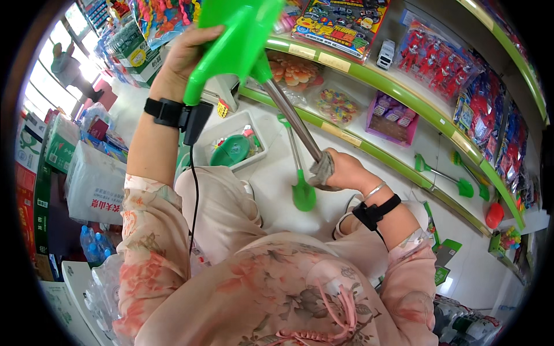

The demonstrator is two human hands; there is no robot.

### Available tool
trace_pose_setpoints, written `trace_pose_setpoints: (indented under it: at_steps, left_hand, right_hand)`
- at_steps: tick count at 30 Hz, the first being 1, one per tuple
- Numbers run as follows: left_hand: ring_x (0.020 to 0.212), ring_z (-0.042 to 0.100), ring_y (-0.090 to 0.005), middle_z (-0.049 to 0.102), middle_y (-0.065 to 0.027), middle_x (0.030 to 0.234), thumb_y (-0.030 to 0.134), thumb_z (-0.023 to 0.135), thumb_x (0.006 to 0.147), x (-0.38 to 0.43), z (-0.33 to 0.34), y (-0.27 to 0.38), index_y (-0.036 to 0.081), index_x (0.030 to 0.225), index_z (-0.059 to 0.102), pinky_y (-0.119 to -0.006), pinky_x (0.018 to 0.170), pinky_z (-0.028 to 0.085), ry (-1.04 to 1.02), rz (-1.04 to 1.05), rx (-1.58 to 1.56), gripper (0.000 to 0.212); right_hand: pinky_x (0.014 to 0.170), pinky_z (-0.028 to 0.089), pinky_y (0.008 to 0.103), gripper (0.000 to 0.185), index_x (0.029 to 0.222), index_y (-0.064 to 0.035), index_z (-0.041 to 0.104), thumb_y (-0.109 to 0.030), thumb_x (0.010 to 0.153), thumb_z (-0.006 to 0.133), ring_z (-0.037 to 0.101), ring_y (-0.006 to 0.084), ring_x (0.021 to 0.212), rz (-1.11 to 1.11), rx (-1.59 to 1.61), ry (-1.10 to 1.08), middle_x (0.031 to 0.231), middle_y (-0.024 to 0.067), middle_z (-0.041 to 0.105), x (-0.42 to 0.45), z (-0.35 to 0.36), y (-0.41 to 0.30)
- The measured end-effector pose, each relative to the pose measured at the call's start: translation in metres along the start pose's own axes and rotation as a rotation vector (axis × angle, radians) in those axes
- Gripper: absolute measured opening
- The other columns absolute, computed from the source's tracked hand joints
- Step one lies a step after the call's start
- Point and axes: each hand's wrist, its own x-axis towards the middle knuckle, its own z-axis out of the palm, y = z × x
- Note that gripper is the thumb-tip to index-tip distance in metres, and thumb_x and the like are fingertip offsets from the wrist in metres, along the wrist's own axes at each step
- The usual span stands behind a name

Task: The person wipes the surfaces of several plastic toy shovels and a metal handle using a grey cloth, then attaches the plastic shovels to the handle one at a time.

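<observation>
My left hand (184,54) grips the side of a bright green plastic shovel blade (242,32), its thumb lying over the edge. A grey metal shaft (291,110) slants from the blade down to the right. My right hand (352,169) is closed around the lower shaft with a grey cloth (323,168) between; hand and cloth hide that end. Between my feet, a smaller shovel with a green blade (304,197) and metal shaft lies on the pale tiled floor. The top of the held blade is cut off by the picture's upper edge.
A white plastic bin (255,158) holding a green oval object (230,150) stands ahead. Green-edged shelves (389,80) carry packaged toys and a purple box (391,119). More toy shovels (443,175) lie at right. Wrapped packs (93,186) crowd the left; a person (69,69) stands beyond.
</observation>
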Motion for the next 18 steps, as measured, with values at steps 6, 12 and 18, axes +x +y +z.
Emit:
trace_pose_setpoints:
  at_steps: [6, 12, 18]
  left_hand:
    - [0.087, 0.058, -0.0240, 0.056, -0.0187, 0.101, 0.017, 0.050, 0.081, -0.024, -0.051, 0.023, -0.005, 0.112, 0.045, -0.032, 0.078, 0.048, 0.024, 0.105, -0.038, 0.039]
    - [0.075, 0.055, -0.0235, 0.049, -0.0229, 0.104, 0.027, 0.057, 0.070, -0.031, -0.046, 0.004, -0.007, 0.108, 0.047, -0.034, 0.068, 0.047, 0.035, 0.134, -0.091, 0.052]
    - [0.075, 0.053, -0.0255, 0.049, -0.0260, 0.100, 0.025, 0.057, 0.066, -0.028, -0.012, -0.014, 0.003, 0.075, 0.055, -0.038, 0.065, 0.046, -0.067, 0.089, -0.183, 0.023]
  right_hand:
    - [0.071, 0.045, 0.0356, 0.056, 0.109, -0.0085, 0.046, -0.022, 0.058, 0.063, 0.056, 0.0324, 0.082, 0.105, -0.256, 0.004, 0.089, 0.0184, 0.058, -0.018, -0.018, 0.054]
    - [0.091, 0.035, 0.0320, 0.077, 0.129, -0.0116, 0.029, -0.016, 0.059, 0.059, 0.044, 0.0321, 0.109, 0.078, -0.059, 0.175, 0.115, 0.0216, 0.045, -0.045, -0.092, 0.081]
    - [0.092, 0.033, 0.0300, 0.050, 0.111, -0.0098, 0.049, 0.000, 0.062, 0.046, 0.041, 0.0307, 0.112, 0.010, -0.002, 0.453, 0.120, 0.0173, 0.043, -0.063, -0.142, 0.090]
